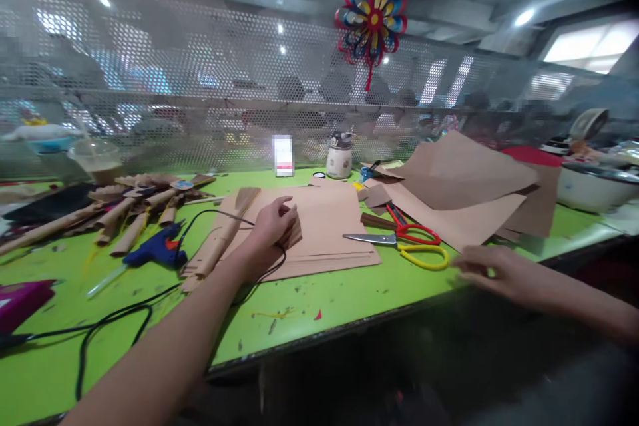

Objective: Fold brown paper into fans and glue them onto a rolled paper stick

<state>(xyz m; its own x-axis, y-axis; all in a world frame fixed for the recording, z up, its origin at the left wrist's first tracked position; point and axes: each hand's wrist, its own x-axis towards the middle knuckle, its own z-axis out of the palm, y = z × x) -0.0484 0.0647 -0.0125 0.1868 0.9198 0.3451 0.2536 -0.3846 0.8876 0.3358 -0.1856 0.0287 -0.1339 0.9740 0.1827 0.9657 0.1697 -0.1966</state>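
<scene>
My left hand (273, 223) rests over a stack of brown kraft paper sheets (334, 213), its fingers curled. A darker brown patch shows beneath them; whether it is a strip in the grip or a shadow is unclear. To the right, at the table's front edge, my right hand (486, 267) is smeared by motion, fingers bent. Just left of it lie scissors (379, 238) with one red and one yellow handle loop, blades pointing left over the paper. A rolled brown paper piece (219, 239) lies left of my left hand, and a black cord passes by that wrist.
A blue glue gun (157, 246) and brown paper tubes (130, 213) occupy the left side. Large loose brown sheets (459, 180) cover the right, near a white pot (596, 186). A cream bottle (339, 158) and a phone (283, 156) stand at the back by a perforated screen.
</scene>
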